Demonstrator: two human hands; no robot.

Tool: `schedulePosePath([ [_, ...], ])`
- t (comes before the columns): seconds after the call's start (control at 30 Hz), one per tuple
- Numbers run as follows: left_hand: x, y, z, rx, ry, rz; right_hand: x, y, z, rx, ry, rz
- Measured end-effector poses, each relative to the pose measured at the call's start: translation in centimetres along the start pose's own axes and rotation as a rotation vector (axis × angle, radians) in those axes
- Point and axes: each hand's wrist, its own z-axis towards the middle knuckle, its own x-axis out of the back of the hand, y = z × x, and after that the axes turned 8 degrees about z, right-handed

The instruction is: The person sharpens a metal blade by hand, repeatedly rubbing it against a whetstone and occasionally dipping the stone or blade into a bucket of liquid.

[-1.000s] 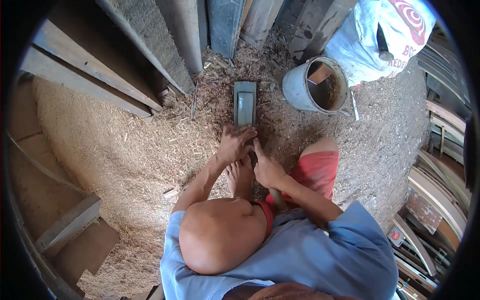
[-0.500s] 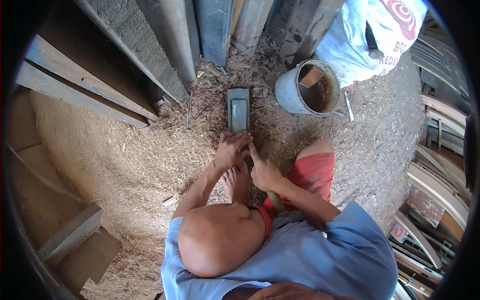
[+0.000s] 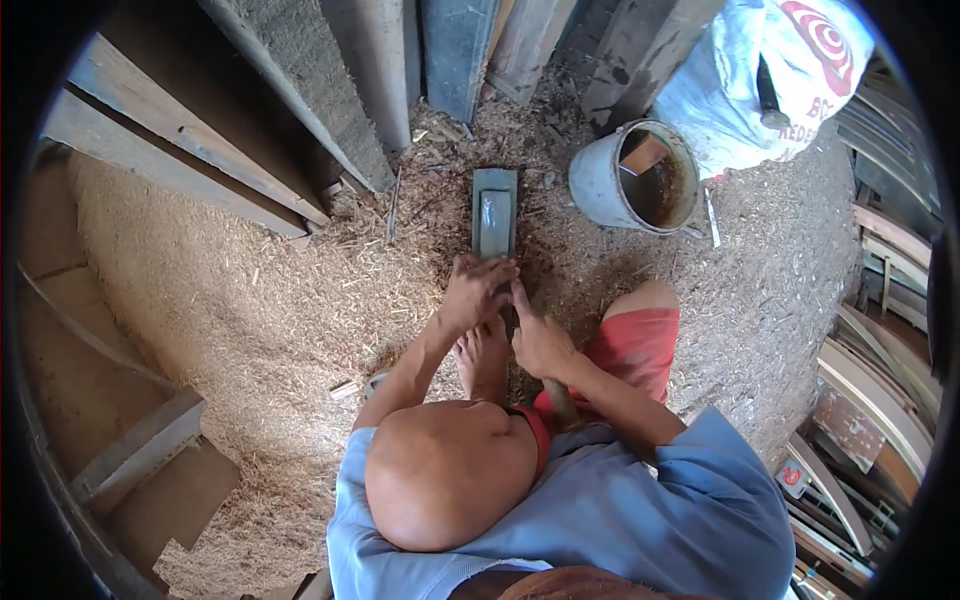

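"What comes nearest?"
"The bent knee [image 3: 450, 475], then the right hand [image 3: 543, 345], index finger stretched toward the left hand [image 3: 478, 290]."
"Holding anything?"
"I can't tell for either; the fingers hide what lies between them. The left hand is bent over the near end of the stepped grey-green block [image 3: 495, 215], covering that edge."
"And the block?"
"Flat on the shaving-strewn floor [image 3: 300, 300], straight ahead."
"Room sideways?"
"Plenty leftward; on the right, a narrower strip before the bucket [image 3: 598, 185]."
"Past the far edge?"
"A short gap, then lower ends of leaning planks [image 3: 460, 60]. A white sack [image 3: 715, 100] stands behind the bucket."
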Motion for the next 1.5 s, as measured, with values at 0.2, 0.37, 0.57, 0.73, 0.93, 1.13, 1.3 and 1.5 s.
schedulePosePath([
  [0.2, 7.0, -5.0, 11.7, 0.039, -0.265, 0.202, 8.4, -5.1, 8.7, 0.032, 0.019, 0.106],
  [0.37, 3.0, -2.5, 6.4, 0.044, -0.036, -0.028, 5.3, -1.6, 5.2, 0.095, 0.037, 0.122],
  [0.57, 1.4, -2.6, 2.9, -0.117, 0.077, 0.033, 0.1, -0.8, 2.5, 0.046, 0.084, -0.015],
  [0.73, 6.6, -5.9, 11.3, 0.062, -0.209, 0.051, 6.2, -2.3, 10.3, 0.15, 0.103, 0.039],
  [0.93, 2.0, -1.5, 3.2, -0.019, -0.064, 0.018, 0.4, 2.8, 3.2, 0.225, 0.076, 0.133],
  [1.13, 3.4, -4.1, 7.4, -0.079, 0.039, 0.132, 2.6, 0.3, 6.9, 0.171, 0.163, -0.127],
  [1.3, 5.7, -5.3, 9.9, 0.076, -0.095, 0.057, 8.3, -4.9, 6.4, 0.048, -0.048, 0.283],
  [1.5, 0.5, -0.7, 0.9, -0.009, 0.008, 0.004, -0.1, 0.4, 1.2, 0.071, 0.078, -0.003],
])
